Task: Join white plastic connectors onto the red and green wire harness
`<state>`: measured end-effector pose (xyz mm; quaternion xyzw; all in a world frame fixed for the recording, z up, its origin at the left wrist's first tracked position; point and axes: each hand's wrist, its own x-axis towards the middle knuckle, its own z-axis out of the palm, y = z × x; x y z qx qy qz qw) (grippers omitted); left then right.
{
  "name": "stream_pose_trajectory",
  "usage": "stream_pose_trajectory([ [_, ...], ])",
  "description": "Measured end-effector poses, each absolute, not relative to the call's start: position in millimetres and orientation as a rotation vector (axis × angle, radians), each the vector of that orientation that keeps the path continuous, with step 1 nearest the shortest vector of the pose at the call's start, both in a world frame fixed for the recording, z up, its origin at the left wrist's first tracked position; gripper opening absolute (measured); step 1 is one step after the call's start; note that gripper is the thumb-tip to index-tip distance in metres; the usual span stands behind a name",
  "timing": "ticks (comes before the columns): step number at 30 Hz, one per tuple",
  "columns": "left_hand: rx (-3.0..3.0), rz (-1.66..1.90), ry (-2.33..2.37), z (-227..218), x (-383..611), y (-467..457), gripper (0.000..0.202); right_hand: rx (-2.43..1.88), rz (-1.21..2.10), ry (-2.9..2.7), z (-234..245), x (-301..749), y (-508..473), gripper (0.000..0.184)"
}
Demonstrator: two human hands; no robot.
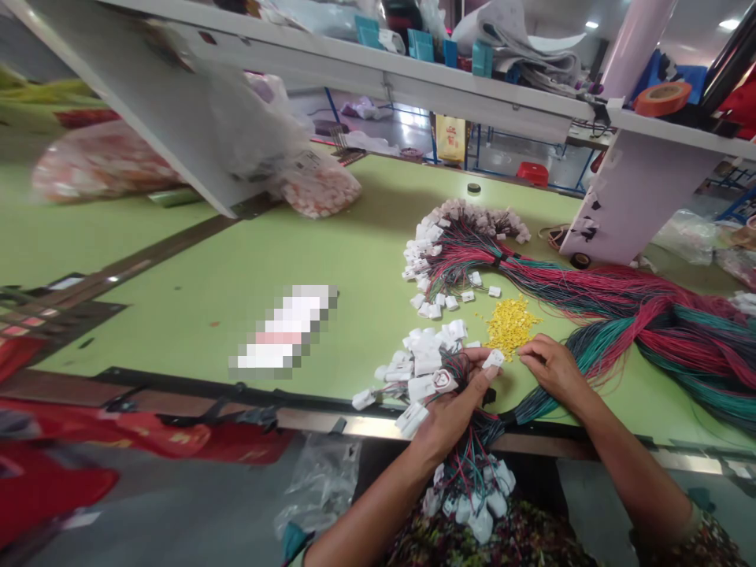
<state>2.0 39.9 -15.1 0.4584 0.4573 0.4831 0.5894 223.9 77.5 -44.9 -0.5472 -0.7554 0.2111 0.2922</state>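
Observation:
My left hand (pixel 457 409) is closed on a white plastic connector (pixel 494 360), pinched between thumb and fingers. More white connectors (pixel 422 362) on wires cluster around that hand, and others hang below the table edge. My right hand (pixel 552 366) has its fingertips pinched together beside a pile of small yellow pieces (pixel 511 324); whatever is between them is too small to make out. Under the right wrist runs a taped bundle of green and dark wires (pixel 540 403). Behind the pile lies a thick bundle of red, green and black wires (pixel 549 279) ending in white connectors.
A plastic bag of small pale parts (pixel 322 185) sits at the back left of the green table (pixel 194 276). A shelf (pixel 378 75) spans above, carried by side panels. Black tape rolls (pixel 579 260) lie near the right panel. A blurred-out item lies left of centre.

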Motion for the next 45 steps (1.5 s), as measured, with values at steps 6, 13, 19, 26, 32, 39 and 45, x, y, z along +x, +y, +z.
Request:
stream_pose_trajectory([
  [6,1.149,1.155,0.985,-18.7,1.7,40.6,0.029,-1.414,0.564,-1.962,-36.8,218.3,73.8,0.013],
  [13,1.348,1.273,0.960,-14.5,-1.5,42.0,0.018,-1.133,0.660,-1.751,19.8,191.4,40.2,0.008],
  [19,1.433,1.297,0.995,-11.9,-4.6,37.8,0.016,-1.018,0.453,-1.949,37.4,177.9,18.8,0.020],
  [26,1.457,1.280,0.987,-12.0,-2.1,35.5,0.015,-1.001,0.387,-1.976,33.2,178.4,19.6,0.021],
  [32,1.491,1.280,0.989,-12.8,-3.0,34.9,0.016,-1.023,0.534,-1.834,29.9,173.9,21.1,0.014],
  [39,1.533,1.292,0.985,-13.0,-1.9,35.4,0.016,-1.129,1.038,-1.430,21.3,170.6,22.0,0.011],
  [45,1.534,1.292,0.963,-11.9,-0.6,36.6,0.015,-1.093,1.122,-1.396,19.6,172.8,27.5,0.011],
])
